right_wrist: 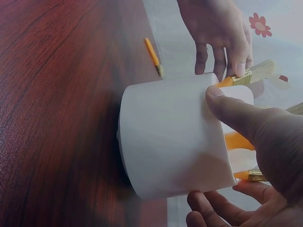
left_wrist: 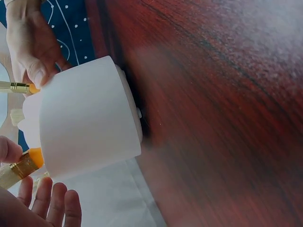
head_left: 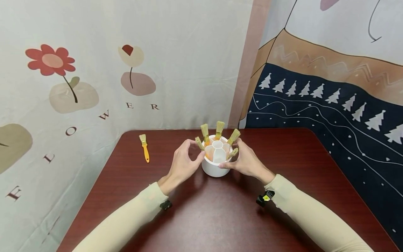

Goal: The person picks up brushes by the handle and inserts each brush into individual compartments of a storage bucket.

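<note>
A round white holder (head_left: 214,171) with petal-shaped compartments round a central tube stands upright on the table. Several paintbrushes (head_left: 220,128) with orange handles stand in it, bristles up, fanned around the rim. At the holder's left side, my left hand (head_left: 182,161) pinches one paintbrush (left_wrist: 22,165) by its metal ferrule, thumb on the near side and fingertips beyond, beside the rim. My right hand (head_left: 248,162) grips the holder from the right. Its thumb (right_wrist: 222,97) presses on the rim, while the other fingers reach round the far side of the wall.
Another paintbrush (head_left: 146,152) with a yellow-orange handle lies on the dark red wooden table (head_left: 214,217) at the back left, bristles toward the wall. Printed cloth hangings (head_left: 195,70) rise behind and beside the table.
</note>
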A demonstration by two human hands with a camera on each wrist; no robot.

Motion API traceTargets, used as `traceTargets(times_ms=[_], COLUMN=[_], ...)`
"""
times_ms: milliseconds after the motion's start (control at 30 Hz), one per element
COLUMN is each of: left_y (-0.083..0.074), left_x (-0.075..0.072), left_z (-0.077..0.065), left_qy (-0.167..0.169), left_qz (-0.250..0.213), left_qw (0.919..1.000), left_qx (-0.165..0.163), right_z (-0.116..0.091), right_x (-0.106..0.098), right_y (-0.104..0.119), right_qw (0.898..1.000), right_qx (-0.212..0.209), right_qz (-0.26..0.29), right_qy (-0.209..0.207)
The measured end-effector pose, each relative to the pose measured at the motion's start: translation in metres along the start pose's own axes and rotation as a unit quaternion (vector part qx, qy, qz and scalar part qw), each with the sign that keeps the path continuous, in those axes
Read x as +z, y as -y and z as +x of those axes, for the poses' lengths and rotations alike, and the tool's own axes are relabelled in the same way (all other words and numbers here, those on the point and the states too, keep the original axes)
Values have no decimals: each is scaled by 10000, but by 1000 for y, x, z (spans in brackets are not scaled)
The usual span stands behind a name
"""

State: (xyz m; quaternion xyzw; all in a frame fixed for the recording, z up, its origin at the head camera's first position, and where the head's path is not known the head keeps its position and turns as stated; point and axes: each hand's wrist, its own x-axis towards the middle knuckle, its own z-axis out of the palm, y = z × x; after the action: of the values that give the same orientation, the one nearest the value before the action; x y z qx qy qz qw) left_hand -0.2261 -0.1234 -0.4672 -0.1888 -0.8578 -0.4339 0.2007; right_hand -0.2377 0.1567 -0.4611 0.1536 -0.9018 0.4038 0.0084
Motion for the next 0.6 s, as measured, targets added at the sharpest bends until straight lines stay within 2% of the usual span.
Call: traceTargets(times_ms=[400, 600], left_y=[6, 11], left_x=[-8, -11], left_z=[-3, -3], left_qy=[359, 475], left_qz=[-120, -104], left_qw=[9991, 9984], left_qx=[-211, -304], right_z=[0, 0], right_x=[0, 1], right_y=[0, 1], right_qw=[10000, 10000], right_qx=[-69, 24], right_qz=[-30, -10], right_qy=[-38, -5])
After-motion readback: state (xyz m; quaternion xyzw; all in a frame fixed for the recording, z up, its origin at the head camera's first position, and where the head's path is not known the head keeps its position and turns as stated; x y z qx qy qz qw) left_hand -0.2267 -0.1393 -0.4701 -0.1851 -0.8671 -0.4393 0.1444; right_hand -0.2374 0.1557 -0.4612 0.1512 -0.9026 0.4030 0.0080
